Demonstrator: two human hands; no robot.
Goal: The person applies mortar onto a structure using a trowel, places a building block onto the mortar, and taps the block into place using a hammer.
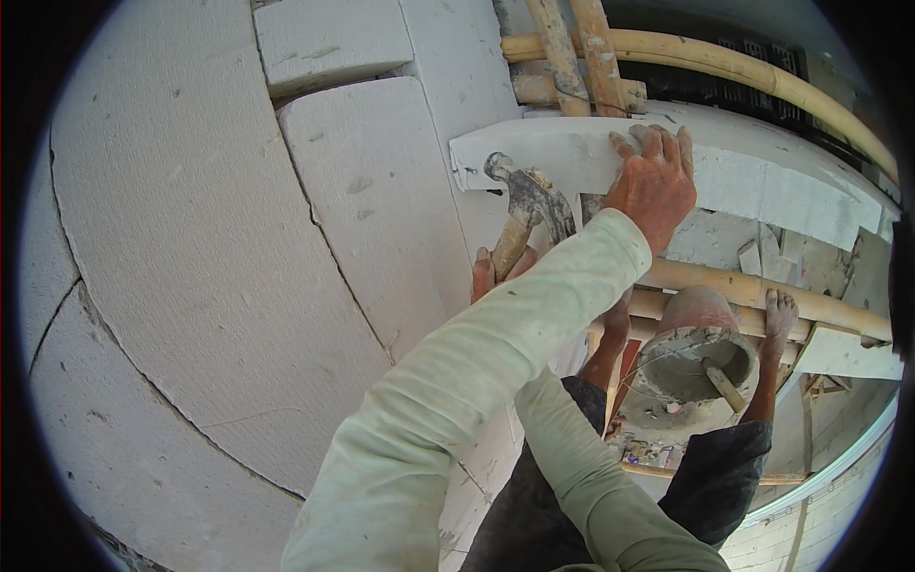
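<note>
My arms cross. My left hand point(655, 181) lies on a white concrete block point(562, 148), fingers spread over its upper edge. Below and to the left, my right hand point(484, 276) grips the wooden handle of a claw hammer point(526, 202); my left sleeve partly hides this hand. The hammer's head is crusted with grey mortar and is in front of the block's left part. That block's left end is beside a wall of large white blocks point(362, 181). I cannot tell whether the hammer touches it.
Bamboo poles point(686, 57) run behind the block, and more bamboo point(762, 286) runs under my bare feet point(780, 315). Between my legs stands a bucket point(701, 367) of grey mortar, with a wooden handle point(724, 384) sticking out. A pale board point(848, 353) lies at the right.
</note>
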